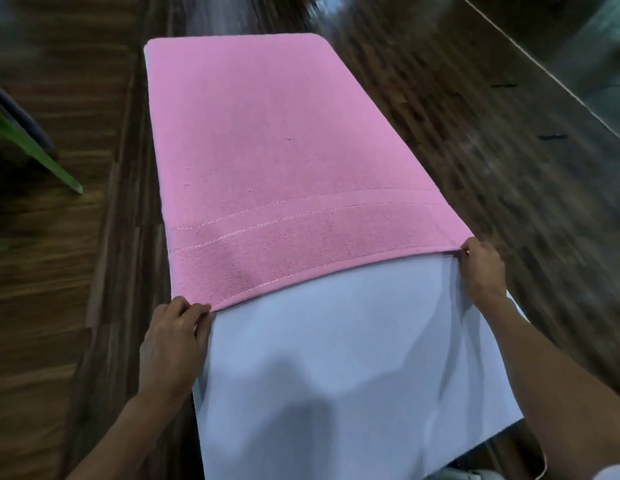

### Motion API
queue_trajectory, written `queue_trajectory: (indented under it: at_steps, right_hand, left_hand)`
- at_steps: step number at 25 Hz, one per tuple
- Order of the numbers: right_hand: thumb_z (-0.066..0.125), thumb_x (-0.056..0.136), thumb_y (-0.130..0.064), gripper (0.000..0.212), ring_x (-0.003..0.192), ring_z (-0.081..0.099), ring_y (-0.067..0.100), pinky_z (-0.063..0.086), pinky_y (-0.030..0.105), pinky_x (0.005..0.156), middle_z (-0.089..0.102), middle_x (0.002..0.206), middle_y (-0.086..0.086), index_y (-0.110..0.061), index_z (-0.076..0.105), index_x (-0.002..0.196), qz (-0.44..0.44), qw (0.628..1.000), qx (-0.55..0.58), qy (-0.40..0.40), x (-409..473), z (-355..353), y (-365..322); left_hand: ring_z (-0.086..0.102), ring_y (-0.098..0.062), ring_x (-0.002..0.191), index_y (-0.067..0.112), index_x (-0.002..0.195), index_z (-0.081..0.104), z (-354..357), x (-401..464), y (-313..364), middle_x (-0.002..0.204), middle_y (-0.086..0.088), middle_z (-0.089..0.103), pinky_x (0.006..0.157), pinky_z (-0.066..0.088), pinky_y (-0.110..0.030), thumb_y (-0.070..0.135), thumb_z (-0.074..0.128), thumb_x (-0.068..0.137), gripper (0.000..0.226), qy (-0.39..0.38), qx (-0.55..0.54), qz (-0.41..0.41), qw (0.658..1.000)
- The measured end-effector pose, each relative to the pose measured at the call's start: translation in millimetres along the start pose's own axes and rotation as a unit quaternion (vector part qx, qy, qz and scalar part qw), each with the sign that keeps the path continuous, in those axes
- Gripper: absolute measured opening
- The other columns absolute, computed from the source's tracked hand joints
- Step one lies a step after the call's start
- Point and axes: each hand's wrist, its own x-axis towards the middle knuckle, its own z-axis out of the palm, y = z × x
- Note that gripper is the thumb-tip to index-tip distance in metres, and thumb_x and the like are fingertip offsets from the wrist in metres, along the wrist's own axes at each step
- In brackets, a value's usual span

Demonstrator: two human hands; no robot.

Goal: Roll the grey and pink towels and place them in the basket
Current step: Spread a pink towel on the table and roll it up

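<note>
A pink towel [267,150] lies spread flat along a narrow table covered by a white cloth [336,358]. Its near hem with stitched lines runs across the table between my hands. My left hand [175,337] pinches the towel's near left corner at the table's left edge. My right hand [483,268] pinches the near right corner at the right edge. No grey towel and no basket are in view.
Dark wooden floor [474,150] surrounds the table on both sides. A green leg and a dark object [34,143] stand at the far left. A pale strip [544,64] crosses the floor at the upper right. The white cloth hangs down at the near end.
</note>
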Motion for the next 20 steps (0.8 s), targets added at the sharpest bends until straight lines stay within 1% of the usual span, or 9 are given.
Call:
queue_trajectory:
  at_steps: [2, 4, 6, 8, 11, 14, 16, 18, 20]
  right_hand:
    - [0.050, 0.095, -0.004, 0.017, 0.092, 0.056, 0.050, 0.047, 0.050, 0.082, 0.057, 0.105, 0.033, 0.006, 0.058, 0.106, 0.007, 1.000, 0.009, -0.010, -20, -6, 18]
    - [0.052, 0.094, -0.004, 0.015, 0.092, 0.056, 0.050, 0.046, 0.051, 0.080, 0.055, 0.102, 0.033, 0.006, 0.059, 0.104, 0.004, 1.000, 0.025, -0.012, -40, -6, 35]
    - [0.054, 0.093, -0.004, 0.014, 0.090, 0.056, 0.050, 0.047, 0.053, 0.078, 0.056, 0.100, 0.033, 0.005, 0.059, 0.103, -0.008, 0.999, 0.030, -0.011, -54, -8, 48]
    - [0.055, 0.094, -0.004, 0.014, 0.088, 0.057, 0.050, 0.048, 0.053, 0.077, 0.057, 0.100, 0.033, 0.006, 0.060, 0.103, -0.023, 0.999, 0.023, -0.011, -68, -11, 60]
    - [0.055, 0.095, -0.006, 0.016, 0.090, 0.057, 0.050, 0.047, 0.052, 0.077, 0.058, 0.103, 0.033, 0.004, 0.060, 0.106, -0.050, 0.998, -0.001, -0.029, -88, -22, 80]
    - [0.054, 0.095, -0.009, 0.016, 0.089, 0.056, 0.047, 0.048, 0.050, 0.075, 0.059, 0.103, 0.029, 0.002, 0.060, 0.105, -0.089, 0.995, -0.002, -0.039, -105, -29, 97]
    - [0.056, 0.094, -0.009, 0.014, 0.091, 0.055, 0.045, 0.048, 0.049, 0.074, 0.059, 0.104, 0.026, -0.001, 0.061, 0.104, -0.109, 0.993, 0.003, -0.048, -110, -34, 107]
    - [0.059, 0.092, -0.008, 0.013, 0.091, 0.055, 0.044, 0.047, 0.048, 0.071, 0.059, 0.104, 0.024, -0.002, 0.063, 0.103, -0.130, 0.990, 0.012, -0.055, -115, -36, 120]
    - [0.061, 0.091, -0.010, 0.012, 0.090, 0.055, 0.043, 0.047, 0.047, 0.069, 0.060, 0.103, 0.023, -0.004, 0.063, 0.102, -0.153, 0.986, 0.011, -0.066, -123, -39, 133]
  left_hand:
    - [0.053, -0.024, 0.080, 0.005, 0.097, 0.073, 1, -29, 9, 0.085, -0.007, 0.060, 0.059, 0.051, -0.041, 0.014, 0.069, 0.085, 0.015, 0.008, 0.001, -0.005, 1.000]
    - [0.051, -0.027, 0.077, 0.002, 0.092, 0.072, 1, -54, 17, 0.083, -0.010, 0.059, 0.062, 0.048, -0.043, 0.009, 0.070, 0.085, 0.011, 0.035, 0.003, 0.002, 0.999]
    - [0.050, -0.028, 0.075, 0.002, 0.090, 0.072, 1, -79, 26, 0.081, -0.011, 0.057, 0.063, 0.046, -0.043, 0.008, 0.072, 0.082, 0.010, 0.049, 0.008, -0.005, 0.999]
    - [0.049, -0.027, 0.078, 0.002, 0.092, 0.072, -1, -104, 36, 0.083, -0.010, 0.057, 0.065, 0.046, -0.042, 0.014, 0.069, 0.085, 0.014, 0.047, 0.006, -0.022, 0.999]
    - [0.050, -0.028, 0.081, 0.003, 0.094, 0.071, -5, -137, 54, 0.085, -0.010, 0.057, 0.068, 0.047, -0.043, 0.031, 0.053, 0.086, 0.034, 0.042, 0.009, -0.054, 0.998]
    - [0.052, -0.033, 0.086, 0.005, 0.094, 0.071, -7, -169, 76, 0.088, -0.010, 0.057, 0.074, 0.048, -0.045, 0.039, 0.048, 0.085, 0.042, 0.055, 0.017, -0.092, 0.994]
    - [0.052, -0.035, 0.085, 0.004, 0.093, 0.071, -6, -188, 93, 0.087, -0.011, 0.057, 0.075, 0.047, -0.046, 0.041, 0.048, 0.085, 0.044, 0.068, 0.027, -0.117, 0.990]
    - [0.051, -0.035, 0.083, 0.003, 0.090, 0.071, -5, -203, 106, 0.084, -0.012, 0.057, 0.076, 0.045, -0.046, 0.040, 0.048, 0.086, 0.044, 0.081, 0.036, -0.126, 0.988]
    - [0.051, -0.037, 0.084, 0.001, 0.090, 0.070, -7, -214, 117, 0.086, -0.014, 0.056, 0.076, 0.047, -0.049, 0.034, 0.054, 0.087, 0.037, 0.075, 0.049, -0.165, 0.982]
